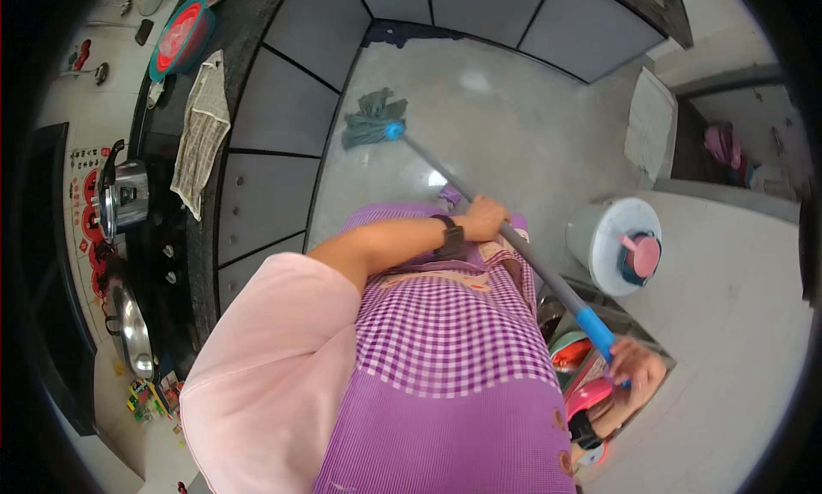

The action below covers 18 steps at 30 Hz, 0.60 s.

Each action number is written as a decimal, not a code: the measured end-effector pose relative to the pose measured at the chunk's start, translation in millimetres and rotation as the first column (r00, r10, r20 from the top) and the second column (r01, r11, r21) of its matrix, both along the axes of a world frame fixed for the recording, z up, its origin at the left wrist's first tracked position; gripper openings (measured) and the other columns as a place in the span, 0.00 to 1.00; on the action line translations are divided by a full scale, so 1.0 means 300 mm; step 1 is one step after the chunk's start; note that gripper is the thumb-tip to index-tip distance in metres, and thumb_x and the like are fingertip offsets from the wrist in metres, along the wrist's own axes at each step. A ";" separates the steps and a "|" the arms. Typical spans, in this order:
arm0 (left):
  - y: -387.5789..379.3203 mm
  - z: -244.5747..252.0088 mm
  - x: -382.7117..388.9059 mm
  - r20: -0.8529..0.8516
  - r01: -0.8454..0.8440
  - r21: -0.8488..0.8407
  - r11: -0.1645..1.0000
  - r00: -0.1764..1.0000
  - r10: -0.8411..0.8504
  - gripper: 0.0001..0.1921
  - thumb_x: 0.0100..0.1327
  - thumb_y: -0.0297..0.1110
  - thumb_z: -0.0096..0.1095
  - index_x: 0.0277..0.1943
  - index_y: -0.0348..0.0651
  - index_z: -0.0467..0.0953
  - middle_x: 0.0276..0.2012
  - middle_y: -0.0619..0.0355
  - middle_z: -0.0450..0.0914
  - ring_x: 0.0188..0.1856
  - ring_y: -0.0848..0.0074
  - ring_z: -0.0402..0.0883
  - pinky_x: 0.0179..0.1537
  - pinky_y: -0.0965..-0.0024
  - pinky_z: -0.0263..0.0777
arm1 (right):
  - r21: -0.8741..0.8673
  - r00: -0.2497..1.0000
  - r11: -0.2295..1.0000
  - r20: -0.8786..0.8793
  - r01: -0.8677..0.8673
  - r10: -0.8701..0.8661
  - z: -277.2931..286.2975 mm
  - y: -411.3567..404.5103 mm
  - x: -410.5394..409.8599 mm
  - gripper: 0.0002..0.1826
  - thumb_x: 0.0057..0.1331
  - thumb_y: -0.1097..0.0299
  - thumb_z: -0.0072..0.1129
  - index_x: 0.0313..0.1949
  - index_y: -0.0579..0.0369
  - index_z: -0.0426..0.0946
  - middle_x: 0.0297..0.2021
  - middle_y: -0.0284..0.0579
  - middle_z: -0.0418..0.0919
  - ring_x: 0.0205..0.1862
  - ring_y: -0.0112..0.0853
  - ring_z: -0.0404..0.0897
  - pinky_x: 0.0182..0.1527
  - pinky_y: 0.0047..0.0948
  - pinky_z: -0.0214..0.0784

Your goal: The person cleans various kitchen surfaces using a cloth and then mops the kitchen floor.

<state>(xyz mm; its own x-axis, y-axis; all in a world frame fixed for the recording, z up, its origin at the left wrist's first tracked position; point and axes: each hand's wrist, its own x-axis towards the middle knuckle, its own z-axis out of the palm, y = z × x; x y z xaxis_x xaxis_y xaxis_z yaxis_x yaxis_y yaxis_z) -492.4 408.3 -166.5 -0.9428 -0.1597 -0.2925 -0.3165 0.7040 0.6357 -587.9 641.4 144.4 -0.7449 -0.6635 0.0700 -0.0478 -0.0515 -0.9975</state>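
Note:
Both my hands are wrapped round the grey pole of a string mop. My left hand grips the pole about midway, in front of my purple apron. Farther back, my right hand holds the blue grip near the upper end; it is slightly blurred. The mop's grey-green strands lie spread on the floor, close to the left row of cabinets. A blue collar joins them to the pole.
Grey cabinets line the floor at left and far side. A white bucket with a lid and a pink dipper stands at right, beside a shelf rack. The left counter holds a pressure cooker, wok, cloth and basin.

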 end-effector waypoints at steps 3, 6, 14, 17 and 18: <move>0.280 0.063 -0.041 -0.196 0.231 0.029 0.973 0.955 -0.221 0.09 0.43 0.30 0.57 0.30 0.53 0.79 0.29 0.57 0.78 0.37 0.62 0.75 0.36 0.57 0.61 | 0.063 0.990 0.990 -0.083 0.122 -0.117 0.051 0.353 0.185 0.22 0.59 0.55 0.50 0.12 0.51 0.60 0.09 0.34 0.61 0.14 0.26 0.63 0.31 0.32 0.59; 0.649 0.079 -0.026 -0.402 0.375 0.079 0.924 0.860 -0.315 0.05 0.43 0.33 0.57 0.26 0.53 0.77 0.27 0.57 0.77 0.36 0.62 0.76 0.34 0.57 0.62 | 0.110 0.911 0.907 -0.121 0.406 -0.393 0.150 0.637 0.441 0.18 0.60 0.59 0.46 0.16 0.52 0.61 0.09 0.33 0.58 0.15 0.26 0.62 0.33 0.31 0.58; 1.202 0.179 0.039 -0.419 0.662 0.194 0.724 0.723 -0.549 0.11 0.36 0.33 0.61 0.28 0.49 0.76 0.25 0.57 0.77 0.32 0.64 0.77 0.34 0.61 0.65 | -0.033 0.435 0.577 -0.622 0.816 -0.651 0.300 0.726 0.771 0.17 0.62 0.62 0.39 0.17 0.55 0.60 0.10 0.38 0.57 0.12 0.29 0.62 0.20 0.31 0.57; 1.214 0.201 0.077 -0.461 0.681 0.207 0.702 0.701 -0.544 0.10 0.36 0.34 0.61 0.28 0.50 0.76 0.23 0.58 0.77 0.30 0.64 0.77 0.33 0.60 0.65 | -0.167 0.295 0.505 -0.644 0.847 -0.706 0.333 0.703 0.768 0.17 0.63 0.63 0.39 0.17 0.58 0.61 0.10 0.39 0.58 0.12 0.29 0.63 0.17 0.30 0.56; 1.181 0.210 0.092 -0.453 0.660 0.209 0.721 0.719 -0.527 0.10 0.37 0.34 0.61 0.28 0.49 0.76 0.23 0.57 0.77 0.30 0.64 0.77 0.33 0.60 0.65 | -0.250 0.323 0.498 -0.514 0.830 -0.795 0.334 0.730 0.753 0.18 0.62 0.62 0.41 0.16 0.58 0.62 0.09 0.39 0.59 0.11 0.29 0.63 0.17 0.28 0.55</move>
<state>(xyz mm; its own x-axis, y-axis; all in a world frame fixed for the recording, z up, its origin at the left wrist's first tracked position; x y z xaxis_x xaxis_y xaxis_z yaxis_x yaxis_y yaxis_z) -464.8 762.6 -103.5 -0.8468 0.5130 0.1404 0.3750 0.3887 0.8416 -362.0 860.5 244.7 -0.7594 0.2372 0.6058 -0.5117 0.3574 -0.7813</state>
